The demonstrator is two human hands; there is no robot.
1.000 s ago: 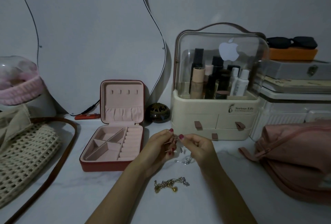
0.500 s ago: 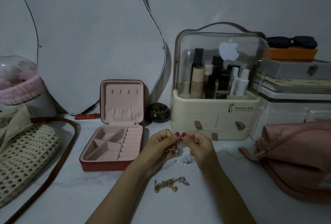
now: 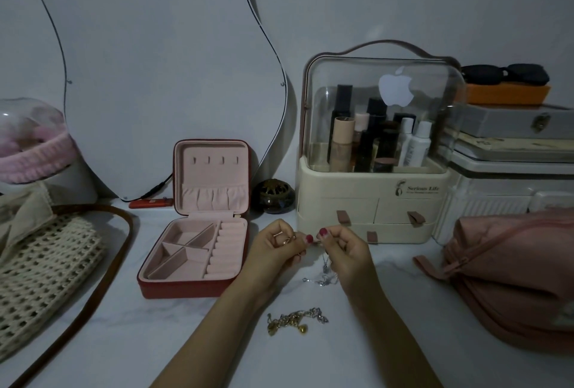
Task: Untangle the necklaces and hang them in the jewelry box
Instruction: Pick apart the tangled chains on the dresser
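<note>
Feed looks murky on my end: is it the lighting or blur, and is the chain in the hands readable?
Head view: dim, flat lighting, not blur; edges bow from the wide-angle lens. The thin silver necklace dangling from the right hand is barely resolved; the left hand pinches near it. The gold tangled necklace on the white marble tabletop reads clearer.

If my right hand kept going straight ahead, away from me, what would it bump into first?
Most likely the cream makeup organizer: your right hand, pinching the silver necklace, sits just in front of its bottom drawer. Depth is hard to judge, but nothing else shows in between.
</note>
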